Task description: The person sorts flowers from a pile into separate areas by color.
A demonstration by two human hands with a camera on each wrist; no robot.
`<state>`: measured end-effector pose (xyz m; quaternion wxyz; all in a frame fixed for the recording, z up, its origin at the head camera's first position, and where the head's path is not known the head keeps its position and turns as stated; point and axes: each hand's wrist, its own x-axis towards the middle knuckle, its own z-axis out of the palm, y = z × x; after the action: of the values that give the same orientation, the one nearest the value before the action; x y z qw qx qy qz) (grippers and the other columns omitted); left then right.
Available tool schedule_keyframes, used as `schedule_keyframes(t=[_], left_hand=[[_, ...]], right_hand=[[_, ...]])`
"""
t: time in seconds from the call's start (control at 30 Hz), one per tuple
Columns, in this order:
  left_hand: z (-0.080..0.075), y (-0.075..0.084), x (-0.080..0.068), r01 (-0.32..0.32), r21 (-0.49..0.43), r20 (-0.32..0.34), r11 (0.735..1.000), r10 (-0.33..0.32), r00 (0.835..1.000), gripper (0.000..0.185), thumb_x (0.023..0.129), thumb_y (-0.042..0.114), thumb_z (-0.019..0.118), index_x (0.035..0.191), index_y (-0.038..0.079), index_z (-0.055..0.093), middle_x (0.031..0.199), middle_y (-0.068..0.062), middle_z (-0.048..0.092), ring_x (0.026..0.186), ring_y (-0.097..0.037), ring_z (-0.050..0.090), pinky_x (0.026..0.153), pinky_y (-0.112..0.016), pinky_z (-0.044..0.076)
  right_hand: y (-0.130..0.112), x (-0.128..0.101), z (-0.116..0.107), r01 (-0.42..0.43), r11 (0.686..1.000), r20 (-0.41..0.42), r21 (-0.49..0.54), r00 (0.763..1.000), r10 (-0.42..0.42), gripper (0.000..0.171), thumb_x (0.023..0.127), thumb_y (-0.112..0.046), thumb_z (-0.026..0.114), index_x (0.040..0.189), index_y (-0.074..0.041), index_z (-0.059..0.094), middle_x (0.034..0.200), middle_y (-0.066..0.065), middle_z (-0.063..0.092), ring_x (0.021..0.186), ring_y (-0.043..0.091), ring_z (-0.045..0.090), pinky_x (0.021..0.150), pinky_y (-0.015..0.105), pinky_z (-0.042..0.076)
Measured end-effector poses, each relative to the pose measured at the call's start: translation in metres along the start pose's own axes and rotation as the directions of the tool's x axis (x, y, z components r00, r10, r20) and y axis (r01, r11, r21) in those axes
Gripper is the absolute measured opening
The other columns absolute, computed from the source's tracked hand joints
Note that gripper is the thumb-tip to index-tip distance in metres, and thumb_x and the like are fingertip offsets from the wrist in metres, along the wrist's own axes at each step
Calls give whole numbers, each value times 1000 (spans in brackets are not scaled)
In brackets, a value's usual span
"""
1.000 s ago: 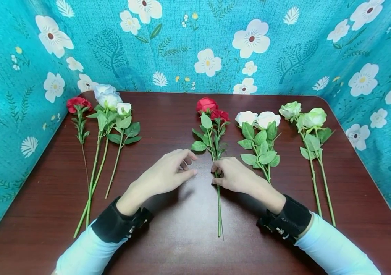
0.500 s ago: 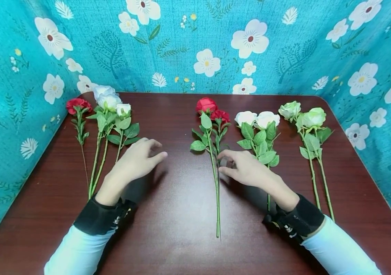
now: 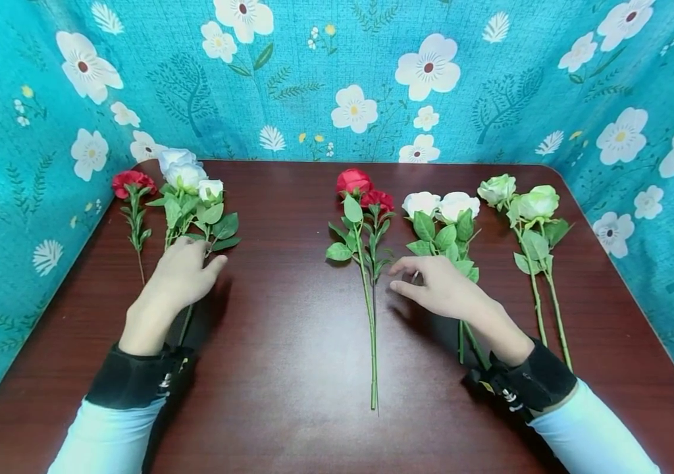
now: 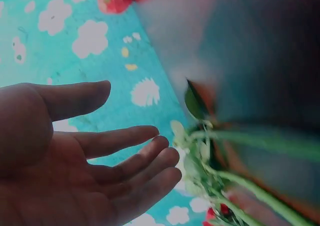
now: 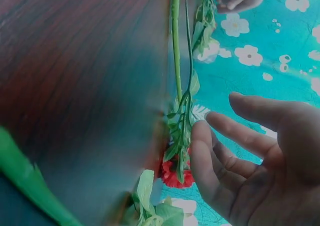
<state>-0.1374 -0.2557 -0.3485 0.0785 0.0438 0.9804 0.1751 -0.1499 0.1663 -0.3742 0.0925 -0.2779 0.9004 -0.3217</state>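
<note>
My left hand [image 3: 177, 280] hovers over the stems of the white roses [image 3: 185, 174] at the left, thumb apart and fingers extended, holding nothing. The left wrist view shows those green stems [image 4: 270, 193] and leaves beyond the fingertips [image 4: 172, 173]. A red carnation [image 3: 133, 181] lies left of these roses. In the middle, a red rose [image 3: 353, 180] and another red carnation [image 3: 378, 200] lie with their stems side by side. Just right of those stems, my right hand [image 3: 440, 286] is relaxed, nothing in it, partly covering the right-hand white roses' [image 3: 458, 206] leaves and stems.
Two pale green roses [image 3: 537, 203] lie at the right of the dark wooden table [image 3: 289, 368]. A blue flowered cloth [image 3: 313, 79] rises behind the table and along both sides.
My left hand has moved left from the middle to the white roses. The right hand has let go of the red flowers' stems and drawn off to the right.
</note>
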Motion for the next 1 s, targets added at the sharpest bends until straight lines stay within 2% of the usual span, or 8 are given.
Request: schedule_keyframes(t=[0.2,0.27,0.33,0.53,0.63,0.73,0.87,1.0], left_hand=[[-1,-23,-2,61,11,-16,998,-60,998,55,107,24,51,133,-25,46,129,-48,39,119,-64,38,100,-70,34],[0,-29,-3,80,33,-15,996,-79,997,53,106,24,53,125,-26,49,125,-49,40,115,-65,39,97,-70,35],[0,-35,-4,96,58,1,994,-97,995,51,106,25,54,115,-25,53,120,-48,41,110,-64,42,93,-69,38],[-5,-44,-6,106,120,90,987,-117,989,47,103,25,60,108,-21,60,107,-41,50,102,-57,49,85,-65,44],[-5,-46,-5,94,131,111,987,-109,988,42,101,22,63,106,-19,63,102,-36,55,99,-52,52,83,-63,46],[-4,-50,-3,92,142,117,986,-109,987,39,99,18,66,109,-20,63,105,-37,57,101,-53,53,86,-63,46],[-4,-54,-2,120,156,128,980,-140,982,42,97,13,68,119,-21,58,115,-41,56,107,-58,53,89,-65,46],[-5,-58,-3,158,154,116,975,-177,977,38,96,9,68,120,-18,57,117,-42,57,103,-60,56,82,-65,49]], right_hand=[[0,-3,-5,-36,999,-21,26,999,37,19,99,-17,68,114,-6,74,93,0,70,72,16,63,66,36,52],[1,-3,-6,-37,999,-32,16,999,37,19,99,-18,68,114,-7,74,93,-1,71,72,16,64,66,36,52],[2,-4,-6,-36,999,-40,6,999,37,19,99,-18,69,114,-7,74,93,-2,70,73,15,64,67,36,52],[4,-5,-5,-38,999,-52,9,998,38,19,99,-17,69,113,-6,74,88,-3,69,71,18,64,64,35,51],[5,-7,-5,-40,999,-55,17,998,40,19,98,-17,70,113,-5,74,87,-2,69,69,19,63,62,34,50],[5,-8,-5,-41,999,-58,17,997,42,19,98,-17,70,113,-5,74,89,-1,69,69,19,62,62,34,49],[5,-9,-6,-46,999,-59,23,997,48,19,98,-17,70,112,-5,73,90,-1,69,69,20,62,62,34,49],[5,-10,-6,-52,998,-58,21,997,53,19,98,-17,70,112,-5,73,91,0,70,69,18,62,63,35,49]])
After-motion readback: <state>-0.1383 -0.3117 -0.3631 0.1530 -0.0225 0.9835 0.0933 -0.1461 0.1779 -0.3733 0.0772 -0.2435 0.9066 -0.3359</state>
